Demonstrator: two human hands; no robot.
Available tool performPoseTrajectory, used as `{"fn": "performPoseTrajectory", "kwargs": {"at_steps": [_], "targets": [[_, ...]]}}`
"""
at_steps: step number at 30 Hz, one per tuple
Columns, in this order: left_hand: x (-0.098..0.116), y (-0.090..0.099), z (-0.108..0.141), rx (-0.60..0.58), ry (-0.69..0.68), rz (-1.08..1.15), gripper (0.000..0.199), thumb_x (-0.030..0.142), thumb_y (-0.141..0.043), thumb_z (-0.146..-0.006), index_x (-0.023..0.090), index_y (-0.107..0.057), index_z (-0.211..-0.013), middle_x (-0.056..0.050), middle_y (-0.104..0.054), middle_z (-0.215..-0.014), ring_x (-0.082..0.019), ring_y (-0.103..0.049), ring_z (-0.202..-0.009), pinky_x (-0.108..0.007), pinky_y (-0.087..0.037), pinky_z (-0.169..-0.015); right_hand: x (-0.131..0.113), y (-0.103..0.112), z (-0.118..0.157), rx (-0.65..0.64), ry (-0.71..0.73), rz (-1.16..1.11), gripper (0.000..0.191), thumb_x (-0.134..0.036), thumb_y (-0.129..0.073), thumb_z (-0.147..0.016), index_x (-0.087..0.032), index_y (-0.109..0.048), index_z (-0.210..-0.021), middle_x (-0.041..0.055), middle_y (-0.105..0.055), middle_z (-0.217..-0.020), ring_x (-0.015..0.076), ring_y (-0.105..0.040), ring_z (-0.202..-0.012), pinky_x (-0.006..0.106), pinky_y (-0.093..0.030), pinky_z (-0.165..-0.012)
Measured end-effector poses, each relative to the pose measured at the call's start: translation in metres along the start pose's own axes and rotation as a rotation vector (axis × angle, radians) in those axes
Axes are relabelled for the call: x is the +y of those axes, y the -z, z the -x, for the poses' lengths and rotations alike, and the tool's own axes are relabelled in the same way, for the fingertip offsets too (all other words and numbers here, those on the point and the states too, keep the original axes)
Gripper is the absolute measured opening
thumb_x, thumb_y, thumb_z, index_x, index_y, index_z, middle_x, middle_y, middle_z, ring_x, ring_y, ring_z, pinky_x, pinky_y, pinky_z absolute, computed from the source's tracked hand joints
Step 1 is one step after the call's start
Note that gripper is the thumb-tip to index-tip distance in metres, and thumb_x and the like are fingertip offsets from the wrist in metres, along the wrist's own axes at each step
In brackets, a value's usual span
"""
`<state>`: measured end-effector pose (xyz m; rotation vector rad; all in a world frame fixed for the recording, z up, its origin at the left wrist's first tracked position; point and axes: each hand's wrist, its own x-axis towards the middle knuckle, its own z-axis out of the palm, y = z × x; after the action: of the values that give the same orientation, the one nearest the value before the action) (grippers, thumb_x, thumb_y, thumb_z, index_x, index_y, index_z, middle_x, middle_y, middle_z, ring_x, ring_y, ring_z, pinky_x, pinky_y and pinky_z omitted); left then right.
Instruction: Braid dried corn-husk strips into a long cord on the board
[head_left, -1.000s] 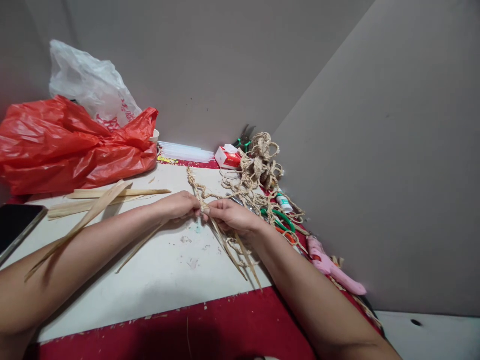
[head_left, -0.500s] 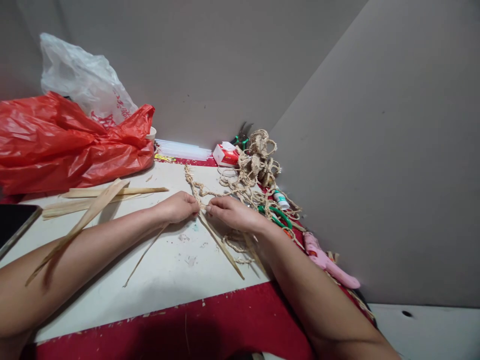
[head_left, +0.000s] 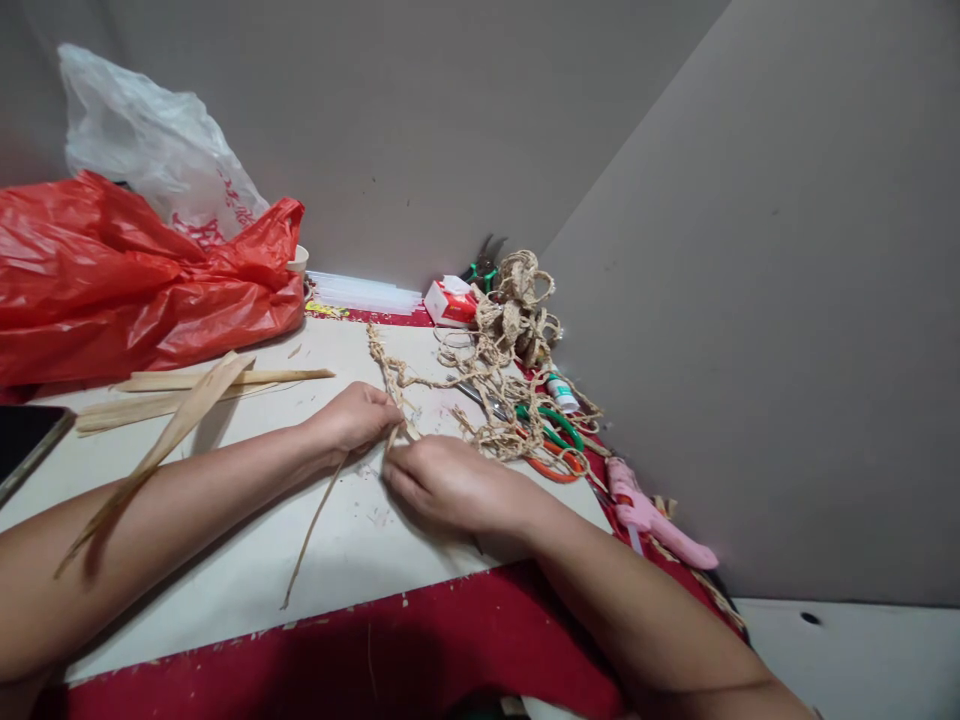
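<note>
A braided straw cord [head_left: 388, 370] runs from the back of the white board down to my hands. My left hand [head_left: 361, 418] is closed, pinching the cord's lower end, and a thin loose strand [head_left: 309, 530] hangs below its wrist. Close on the right, my right hand [head_left: 435, 482] has its fingers curled at the strands just below the pinch; the back of the hand hides most of what it grips. Broad dry leaf strips [head_left: 176, 420] lie on the board beyond my left forearm, one of them crossing over the forearm.
Tangled straw cord [head_left: 517, 350] lies at the right, over scissors with green handles [head_left: 559, 428] and orange handles [head_left: 559, 468]. A pink glue gun [head_left: 652, 515] rests by the wall. Red bag [head_left: 150, 290], tissue pack [head_left: 450, 302] and clear sticks [head_left: 364, 292] stand behind; phone [head_left: 26, 445] far left.
My right hand has moved down and slightly left, turning its back up over the strands. The orange scissors handles now show more. The view has shifted slightly.
</note>
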<state>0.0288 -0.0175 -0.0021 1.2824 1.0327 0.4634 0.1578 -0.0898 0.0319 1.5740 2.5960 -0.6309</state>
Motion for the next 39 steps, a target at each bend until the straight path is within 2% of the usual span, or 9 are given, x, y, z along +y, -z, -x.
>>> {"fn": "performPoseTrajectory", "kwargs": {"at_steps": [3, 8, 13, 21, 26, 29, 34, 36, 39], "targets": [[-0.001, 0.0, 0.001, 0.001, -0.002, -0.008, 0.015, 0.015, -0.053, -0.07, 0.015, -0.05, -0.055, 0.008, -0.031, -0.032, -0.004, -0.02, -0.03, -0.024, -0.009, -0.036, 0.003, 0.015, 0.005, -0.101, 0.135, -0.184, 0.03, -0.028, -0.042, -0.087, -0.017, -0.049, -0.06, 0.0001, -0.048, -0.056, 0.0095, -0.036, -0.051, 0.024, -0.024, -0.052], [-0.002, 0.0, 0.0, -0.03, -0.015, 0.0, 0.023, 0.016, -0.052, -0.074, 0.016, -0.046, -0.053, 0.007, -0.032, -0.035, -0.004, -0.021, -0.03, -0.024, -0.011, -0.037, 0.039, 0.019, -0.015, 0.441, -0.176, -0.244, 0.034, -0.037, -0.04, -0.089, -0.017, -0.047, -0.062, -0.0016, -0.044, -0.055, 0.0103, -0.036, -0.054, 0.024, -0.025, -0.054], [-0.003, 0.0, -0.003, -0.043, -0.01, 0.009, 0.022, 0.016, -0.05, -0.076, 0.016, -0.045, -0.054, 0.008, -0.029, -0.037, -0.004, -0.019, -0.03, -0.024, -0.01, -0.037, 0.061, 0.004, -0.038, 0.256, -0.053, -0.309, 0.026, -0.026, -0.041, -0.087, -0.016, -0.047, -0.063, -0.0014, -0.047, -0.061, 0.0102, -0.04, -0.058, 0.022, -0.029, -0.058], [-0.003, 0.004, -0.005, -0.097, 0.005, 0.052, 0.021, 0.017, -0.053, -0.073, 0.017, -0.044, -0.054, 0.008, -0.027, -0.038, -0.004, -0.017, -0.032, -0.024, -0.009, -0.037, 0.066, 0.0, -0.038, 0.234, -0.018, -0.399, 0.027, -0.026, -0.039, -0.084, -0.017, -0.043, -0.058, -0.0035, -0.041, -0.053, 0.009, -0.036, -0.052, 0.021, -0.028, -0.054], [-0.001, 0.004, -0.003, -0.07, 0.002, -0.012, 0.018, 0.016, -0.053, -0.072, 0.016, -0.049, -0.055, 0.007, -0.029, -0.036, -0.004, -0.019, -0.031, -0.024, -0.009, -0.037, 0.07, -0.004, -0.043, 0.47, -0.315, -0.024, 0.023, -0.025, -0.043, -0.077, -0.017, -0.05, -0.057, 0.0003, -0.046, -0.053, 0.0109, -0.034, -0.051, 0.025, -0.022, -0.051], [-0.001, 0.003, -0.002, -0.052, 0.012, -0.032, 0.018, 0.017, -0.053, -0.074, 0.015, -0.053, -0.056, 0.006, -0.033, -0.034, -0.004, -0.021, -0.03, -0.024, -0.009, -0.037, 0.083, 0.002, -0.042, 0.621, -0.509, 0.046, 0.023, -0.024, -0.043, -0.077, -0.016, -0.055, -0.058, 0.0028, -0.052, -0.057, 0.0119, -0.037, -0.052, 0.026, -0.023, -0.052], [-0.005, 0.002, -0.004, -0.04, 0.001, -0.008, 0.021, 0.017, -0.053, -0.075, 0.016, -0.052, -0.054, 0.006, -0.032, -0.035, -0.004, -0.022, -0.029, -0.024, -0.01, -0.036, 0.102, 0.017, -0.033, 0.796, -0.479, -0.049, 0.04, -0.04, -0.041, -0.084, -0.016, -0.057, -0.057, 0.0011, -0.05, -0.052, 0.0118, -0.04, -0.051, 0.024, -0.027, -0.05], [-0.008, 0.002, -0.006, -0.032, -0.007, -0.021, 0.02, 0.017, -0.053, -0.073, 0.016, -0.054, -0.054, 0.006, -0.032, -0.035, -0.004, -0.022, -0.028, -0.024, -0.01, -0.036, 0.102, 0.02, -0.03, 0.787, -0.453, -0.015, 0.038, -0.042, -0.044, -0.083, -0.015, -0.063, -0.065, 0.0015, -0.055, -0.055, 0.0127, -0.044, -0.052, 0.024, -0.03, -0.052], [-0.011, 0.001, -0.008, -0.025, -0.02, -0.035, 0.016, 0.018, -0.056, -0.07, 0.016, -0.055, -0.054, 0.006, -0.034, -0.035, -0.005, -0.023, -0.028, -0.023, -0.011, -0.034, 0.094, 0.022, -0.026, 0.813, -0.384, 0.049, 0.032, -0.035, -0.052, -0.079, -0.016, -0.065, -0.102, 0.0063, -0.067, -0.084, 0.0163, -0.055, -0.065, 0.026, -0.037, -0.06]]}}
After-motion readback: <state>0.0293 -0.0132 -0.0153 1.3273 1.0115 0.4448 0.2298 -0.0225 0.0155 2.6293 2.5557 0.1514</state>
